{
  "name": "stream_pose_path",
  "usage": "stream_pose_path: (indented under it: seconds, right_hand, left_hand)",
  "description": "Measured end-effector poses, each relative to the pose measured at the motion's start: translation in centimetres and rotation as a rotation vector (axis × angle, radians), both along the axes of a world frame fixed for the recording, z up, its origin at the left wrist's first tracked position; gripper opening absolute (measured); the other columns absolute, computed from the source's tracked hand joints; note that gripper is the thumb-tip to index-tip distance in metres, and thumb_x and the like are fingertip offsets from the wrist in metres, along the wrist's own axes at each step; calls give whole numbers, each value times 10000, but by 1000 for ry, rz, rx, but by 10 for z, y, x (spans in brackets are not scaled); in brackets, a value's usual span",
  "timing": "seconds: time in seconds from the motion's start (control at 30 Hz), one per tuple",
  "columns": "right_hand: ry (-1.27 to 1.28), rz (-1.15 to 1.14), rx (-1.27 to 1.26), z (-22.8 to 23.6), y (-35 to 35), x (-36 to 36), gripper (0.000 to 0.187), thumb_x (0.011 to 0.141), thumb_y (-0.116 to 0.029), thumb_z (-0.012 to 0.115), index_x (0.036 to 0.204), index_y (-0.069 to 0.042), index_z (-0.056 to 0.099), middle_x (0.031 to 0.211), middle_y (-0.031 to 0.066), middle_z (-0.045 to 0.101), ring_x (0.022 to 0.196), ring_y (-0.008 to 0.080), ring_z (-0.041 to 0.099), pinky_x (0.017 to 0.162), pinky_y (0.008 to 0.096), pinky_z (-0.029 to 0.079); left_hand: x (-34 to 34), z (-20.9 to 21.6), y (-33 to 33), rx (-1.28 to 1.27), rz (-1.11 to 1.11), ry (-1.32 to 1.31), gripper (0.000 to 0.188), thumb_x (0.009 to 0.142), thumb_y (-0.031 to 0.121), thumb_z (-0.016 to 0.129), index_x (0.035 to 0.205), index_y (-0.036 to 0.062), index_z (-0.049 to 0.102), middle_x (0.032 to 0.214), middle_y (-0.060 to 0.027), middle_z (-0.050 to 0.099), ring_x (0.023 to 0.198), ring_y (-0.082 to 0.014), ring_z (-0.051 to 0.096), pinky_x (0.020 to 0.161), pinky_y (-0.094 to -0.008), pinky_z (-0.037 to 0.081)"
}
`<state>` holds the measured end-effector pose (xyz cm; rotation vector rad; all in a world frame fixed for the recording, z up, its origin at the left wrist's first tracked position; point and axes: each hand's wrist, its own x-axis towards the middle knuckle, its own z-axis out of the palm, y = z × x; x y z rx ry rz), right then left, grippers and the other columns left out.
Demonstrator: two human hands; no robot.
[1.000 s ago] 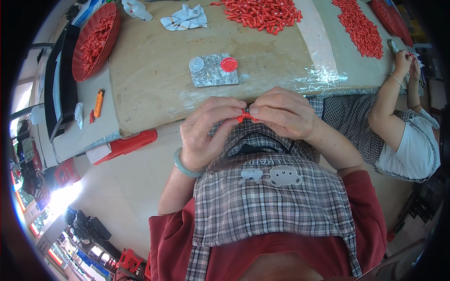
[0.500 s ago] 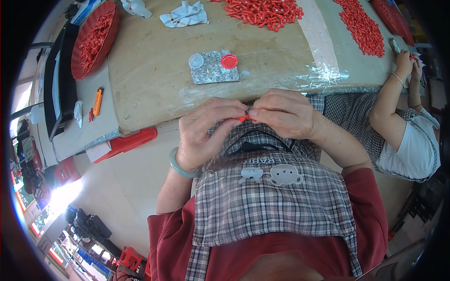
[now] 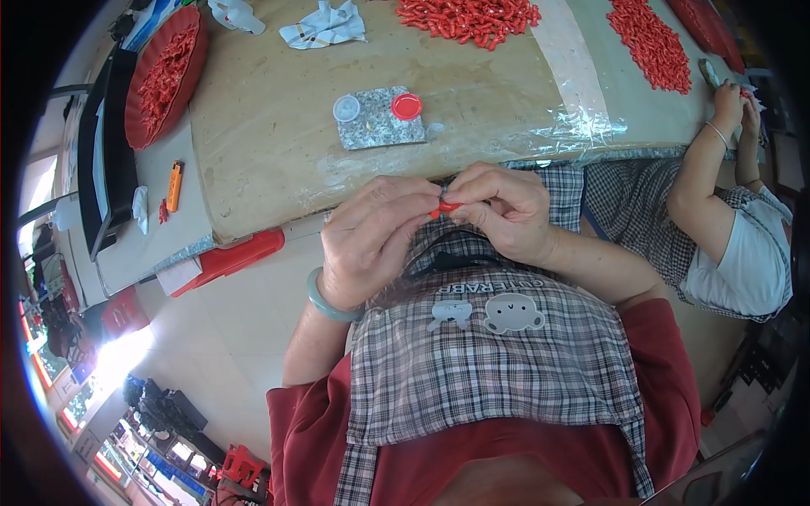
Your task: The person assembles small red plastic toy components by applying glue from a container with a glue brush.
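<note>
Between my fingertips, over the near edge of the table, is a small glossy red piece (image 3: 447, 207), mostly hidden by the fingers. My left hand (image 3: 384, 228) pinches its left end, and my right hand (image 3: 504, 211) grips the right end with thumb and forefinger. Just beyond them lies a speckled grey stone slab (image 3: 380, 135). On it stand a small clear round cup (image 3: 346, 109) and a red round cap or dish (image 3: 407, 106). A heap of similar red pieces (image 3: 468, 18) lies at the far side of the table.
To the left are a red scalloped tray (image 3: 196, 80) of red pieces, a black bin (image 3: 110, 152) and an orange utility knife (image 3: 175, 185). A crumpled cloth (image 3: 325, 25) lies at the back. At right, a co-worker's hands (image 3: 734, 105) work near another red heap (image 3: 650, 46).
My right fingers have shifted on the red piece, leaving more of it showing. Both hands stay together in nearly the same place. The view has shifted slightly.
</note>
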<state>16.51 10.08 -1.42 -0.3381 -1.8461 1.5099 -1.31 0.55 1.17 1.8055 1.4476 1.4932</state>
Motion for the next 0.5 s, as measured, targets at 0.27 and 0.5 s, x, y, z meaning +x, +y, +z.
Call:
stream_pose_path:
  seconds: [0.27, 0.5]
  right_hand:
    - [174, 65, 566, 6, 30, -2, 254, 732, 37, 775, 965, 25, 672, 863, 149, 668, 675, 263, 660, 575, 309, 537]
    - [123, 53, 490, 3, 24, -2, 240, 737, 35, 777, 954, 13, 679, 863, 154, 676, 677, 249, 665, 566, 300, 534]
  left_hand:
    - [3, -2, -5, -164, -42, -247, 190, 762, -97, 715, 927, -17, 667, 932, -152, 718, 862, -258, 709, 750, -312, 565]
    - [4, -2, -3, -94, -23, -168, 208, 745, -105, 717, 929, -21, 666, 928, -158, 715, 857, -263, 707, 749, -315, 566]
